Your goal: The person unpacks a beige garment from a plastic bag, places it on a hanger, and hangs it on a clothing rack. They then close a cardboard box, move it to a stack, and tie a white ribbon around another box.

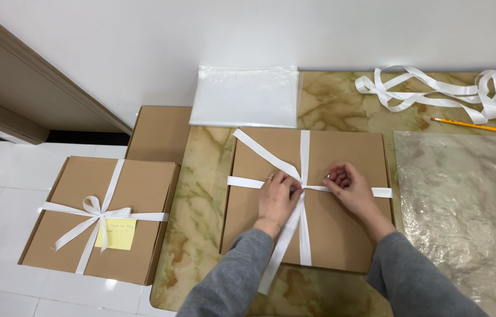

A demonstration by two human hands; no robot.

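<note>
A flat brown cardboard box [342, 235] lies on a marbled table top [201, 194] in front of me. White ribbon [305, 149] crosses over it lengthwise and sideways, with a loose end running diagonally to the upper left. My left hand [276, 199] presses on the ribbon crossing at the box's middle, fingers pinching the ribbon. My right hand [348, 188] sits just right of the crossing, fingers curled around the sideways ribbon strand. Both sleeves are grey.
A second brown box [142, 182] tied with a white bow and a yellow note sits on the white floor at left, another box [160, 132] behind it. A clear zip pouch [245, 97], loose ribbon [436, 91], a yellow pencil [471, 125] and a plastic sheet [465, 199] lie around.
</note>
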